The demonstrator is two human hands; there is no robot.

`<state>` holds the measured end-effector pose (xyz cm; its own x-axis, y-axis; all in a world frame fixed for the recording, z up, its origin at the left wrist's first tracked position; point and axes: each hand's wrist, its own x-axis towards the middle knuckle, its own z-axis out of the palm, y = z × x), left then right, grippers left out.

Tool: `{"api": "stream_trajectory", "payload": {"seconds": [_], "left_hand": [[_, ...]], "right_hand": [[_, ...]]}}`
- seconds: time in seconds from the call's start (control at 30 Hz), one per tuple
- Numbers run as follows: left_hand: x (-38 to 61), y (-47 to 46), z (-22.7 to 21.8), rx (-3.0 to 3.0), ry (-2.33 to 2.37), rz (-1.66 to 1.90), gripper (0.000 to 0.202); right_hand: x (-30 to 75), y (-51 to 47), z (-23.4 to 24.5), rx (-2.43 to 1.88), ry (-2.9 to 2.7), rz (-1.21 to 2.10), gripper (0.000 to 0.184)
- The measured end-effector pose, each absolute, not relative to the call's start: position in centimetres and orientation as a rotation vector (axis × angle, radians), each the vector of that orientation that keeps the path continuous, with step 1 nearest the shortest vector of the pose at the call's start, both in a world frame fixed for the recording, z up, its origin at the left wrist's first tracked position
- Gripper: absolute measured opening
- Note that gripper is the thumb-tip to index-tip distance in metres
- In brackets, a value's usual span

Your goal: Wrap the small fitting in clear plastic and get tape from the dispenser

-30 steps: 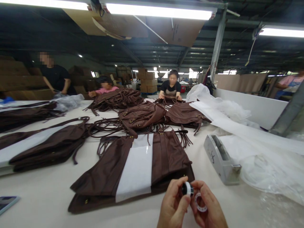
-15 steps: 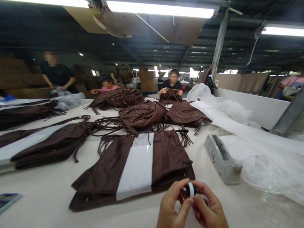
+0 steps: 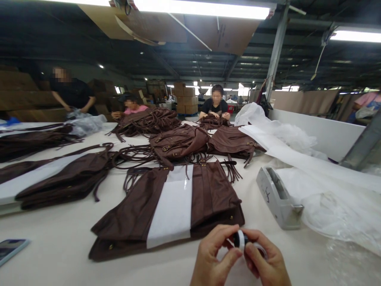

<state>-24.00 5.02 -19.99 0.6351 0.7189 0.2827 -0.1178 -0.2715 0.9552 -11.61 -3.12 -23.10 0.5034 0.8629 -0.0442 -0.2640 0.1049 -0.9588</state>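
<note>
Low in front of me, my left hand (image 3: 212, 254) and my right hand (image 3: 266, 258) pinch a tape dispenser hub (image 3: 239, 239), small, black and round with a white band. A pale ring (image 3: 262, 251), perhaps a tape roll, shows by the right hand's fingers, which partly hide it. Just beyond lies a dark brown handbag (image 3: 125, 214), flat, with a sheet of white paper (image 3: 169, 210) wrapped around its middle. The grey tape dispenser (image 3: 278, 198) stands to the right of the bag with its hollow facing up.
More brown bags (image 3: 178, 143) with long straps are piled farther back, and others (image 3: 68, 178) lie at left. A phone (image 3: 12, 250) is at the near left. Clear plastic and white sheets (image 3: 327, 202) cover the right side. Several people work beyond the table.
Both hands stay pinched on the hub, with only slight finger movement. Across the table, a person's hands and the bag in them have lowered.
</note>
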Motion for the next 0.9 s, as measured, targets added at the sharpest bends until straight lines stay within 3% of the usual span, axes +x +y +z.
{"api": "stream_trajectory", "payload": {"seconds": [0.3, 0.47, 0.77, 0.9], "left_hand": [[-24.3, 4.6, -19.4, 1.397, 0.507, 0.676, 0.03], [-23.9, 4.5, -19.9, 1.255, 0.45, 0.63, 0.043], [-23.8, 4.6, -20.3, 1.295, 0.514, 0.687, 0.029], [-23.9, 4.4, -20.3, 1.357, 0.499, 0.664, 0.031]], "right_hand": [[-11.3, -3.2, -22.4, -1.156, -0.657, 0.784, 0.028], [-11.4, -3.0, -22.8, -1.186, -0.675, 0.707, 0.03], [-10.9, -3.3, -23.6, -1.22, -0.736, 0.823, 0.044], [-10.4, -3.2, -24.0, -1.258, -0.89, 0.682, 0.035]]}}
